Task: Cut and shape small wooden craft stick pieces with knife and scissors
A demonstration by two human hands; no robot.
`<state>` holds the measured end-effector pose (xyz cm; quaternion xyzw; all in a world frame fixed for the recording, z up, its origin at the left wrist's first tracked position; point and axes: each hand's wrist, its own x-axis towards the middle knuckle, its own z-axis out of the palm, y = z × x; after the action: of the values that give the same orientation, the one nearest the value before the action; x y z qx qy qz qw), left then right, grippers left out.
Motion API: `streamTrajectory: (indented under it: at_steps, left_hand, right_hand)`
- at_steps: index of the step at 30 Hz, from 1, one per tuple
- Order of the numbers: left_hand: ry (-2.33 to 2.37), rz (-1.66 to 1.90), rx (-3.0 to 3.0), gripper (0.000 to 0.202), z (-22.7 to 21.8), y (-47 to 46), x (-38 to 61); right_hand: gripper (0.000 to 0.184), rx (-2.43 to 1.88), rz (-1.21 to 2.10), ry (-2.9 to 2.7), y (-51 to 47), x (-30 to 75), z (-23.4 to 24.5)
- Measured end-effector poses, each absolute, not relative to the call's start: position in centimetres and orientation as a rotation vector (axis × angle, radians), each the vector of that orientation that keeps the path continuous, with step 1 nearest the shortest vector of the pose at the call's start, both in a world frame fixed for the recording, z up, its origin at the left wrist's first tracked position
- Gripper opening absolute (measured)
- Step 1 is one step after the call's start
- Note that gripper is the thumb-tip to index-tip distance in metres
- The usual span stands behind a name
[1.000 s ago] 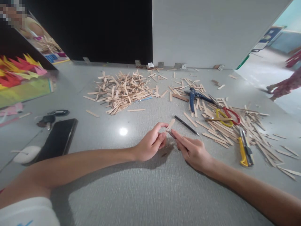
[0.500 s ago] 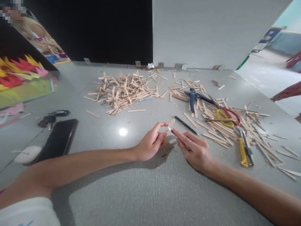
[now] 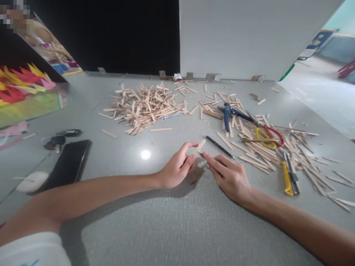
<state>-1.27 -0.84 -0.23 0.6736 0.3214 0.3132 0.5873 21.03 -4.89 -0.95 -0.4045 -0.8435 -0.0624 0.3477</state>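
Note:
My left hand (image 3: pixel 177 168) pinches a short wooden craft stick (image 3: pixel 202 144) between thumb and fingertips, above the middle of the grey table. Close on its right, my right hand (image 3: pixel 231 175) is closed with the index finger stretched along a small pointed blade (image 3: pixel 199 152). The blade's tip meets the craft stick near my left fingertips; its handle is mostly hidden in the hand. Just beyond my right hand lies a black pen (image 3: pixel 219 147). Small dark shavings (image 3: pixel 193 181) lie on the table below.
A heap of craft sticks (image 3: pixel 146 107) lies behind, more at right with blue-handled cutters (image 3: pixel 226 116), red-and-yellow scissors (image 3: pixel 273 136) and a yellow box cutter (image 3: pixel 288 177). At left are a phone (image 3: pixel 69 160), keys (image 3: pixel 57 142), a white mouse (image 3: pixel 32 181) and a box of paper spikes (image 3: pixel 30 103).
The blade in my right hand has turned slightly against the craft stick, and less of it shows. Both hands stay nearly in place. A patterned red shape at the right edge has left the view.

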Motion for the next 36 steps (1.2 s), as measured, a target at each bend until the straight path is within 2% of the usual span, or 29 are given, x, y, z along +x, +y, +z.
streamTrajectory:
  at_steps: [20,26,30,36]
  left_hand:
    - [0.751,0.652,1.541,0.059,-0.2,-0.6,-1.3]
    - [0.719,0.549,1.65,0.052,0.4,-0.6,-1.1]
    - [0.695,0.508,1.7,0.049,0.6,-0.5,-1.0]
    - [0.67,0.477,1.717,0.054,0.3,-0.4,-1.0]
  right_hand:
    - [0.035,-1.126,0.02,-1.949,-4.7,20.6,-0.9]
    - [0.016,-1.091,0.056,-1.921,-5.0,20.4,-0.6]
    - [0.01,-1.148,0.07,-1.896,-5.1,20.3,-0.8]
    - [0.019,-1.149,0.053,-1.902,-4.9,20.2,-1.2]
